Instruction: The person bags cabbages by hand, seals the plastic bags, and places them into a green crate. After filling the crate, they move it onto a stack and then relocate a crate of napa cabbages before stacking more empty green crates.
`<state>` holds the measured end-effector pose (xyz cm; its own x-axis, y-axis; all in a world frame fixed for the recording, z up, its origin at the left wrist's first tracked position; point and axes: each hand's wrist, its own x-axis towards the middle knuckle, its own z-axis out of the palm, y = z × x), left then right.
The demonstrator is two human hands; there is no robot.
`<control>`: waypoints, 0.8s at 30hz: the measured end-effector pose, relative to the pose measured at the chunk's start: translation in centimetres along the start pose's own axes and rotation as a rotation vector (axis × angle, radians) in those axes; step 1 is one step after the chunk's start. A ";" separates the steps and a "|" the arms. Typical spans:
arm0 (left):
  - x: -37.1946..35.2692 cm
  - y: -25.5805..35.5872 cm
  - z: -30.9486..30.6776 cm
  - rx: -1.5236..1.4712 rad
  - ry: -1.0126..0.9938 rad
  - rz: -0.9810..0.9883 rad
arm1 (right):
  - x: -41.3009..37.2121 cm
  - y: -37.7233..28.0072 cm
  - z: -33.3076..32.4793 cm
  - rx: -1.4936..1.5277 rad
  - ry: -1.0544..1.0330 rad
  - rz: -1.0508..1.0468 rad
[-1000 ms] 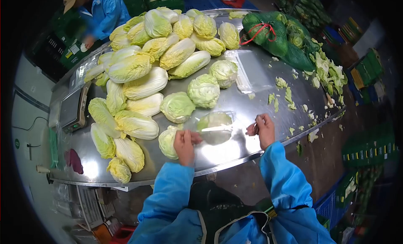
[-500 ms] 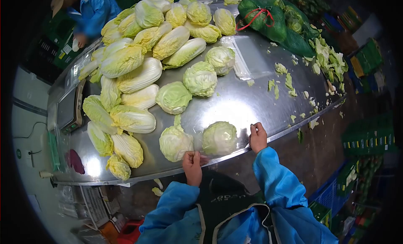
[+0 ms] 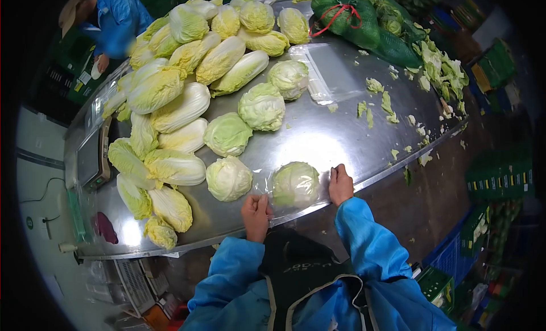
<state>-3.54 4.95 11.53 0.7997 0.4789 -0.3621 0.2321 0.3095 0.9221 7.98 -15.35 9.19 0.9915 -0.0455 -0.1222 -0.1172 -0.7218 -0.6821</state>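
A round pale-green cabbage (image 3: 296,184) sits near the table's front edge inside a clear plastic bag (image 3: 261,182). At the bag's lower left, my left hand (image 3: 256,217) pinches the plastic between thumb and fingers. My right hand (image 3: 340,184) is closed just right of the bagged cabbage, seemingly pinching the other side of the film; the thin plastic there is hard to see. An unbagged cabbage (image 3: 229,178) lies just beyond my left hand. Further back stand more loose cabbages (image 3: 261,107).
Napa cabbages (image 3: 182,108) are piled on the metal table's (image 3: 335,132) left side, near a scale (image 3: 94,157). Flat clear plastic (image 3: 333,75) lies behind. A green net sack (image 3: 364,26) and leaf scraps (image 3: 443,75) occupy the back right. Another person (image 3: 119,21) stands far left.
The loose cabbage on the left has shifted away from me, toward the other cabbages. Both hands keep beside the bagged cabbage, the left slightly further forward. The whole view has shifted a little.
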 end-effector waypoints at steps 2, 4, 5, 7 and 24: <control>-0.1 -0.2 -0.7 0.061 -0.031 -0.062 | -0.3 -0.6 -0.2 -0.110 -0.065 0.023; -0.4 1.7 -0.7 0.250 0.040 0.100 | -0.2 -0.4 -0.1 -0.118 -0.056 0.011; -0.7 3.1 -0.4 0.435 0.113 0.266 | -0.2 -0.5 -0.1 -0.148 -0.072 0.021; -1.9 7.6 1.4 0.575 0.158 0.605 | -0.4 -0.6 -0.1 -0.176 -0.087 0.039; 5.1 1.5 5.0 0.888 -0.420 0.819 | 2.1 -5.0 2.6 0.297 -0.451 -0.622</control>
<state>3.62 3.73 11.78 0.9588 -0.0764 0.2736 -0.2504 -0.6819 0.6872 10.47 -10.02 10.43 0.7694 0.6298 0.1066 0.3733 -0.3079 -0.8751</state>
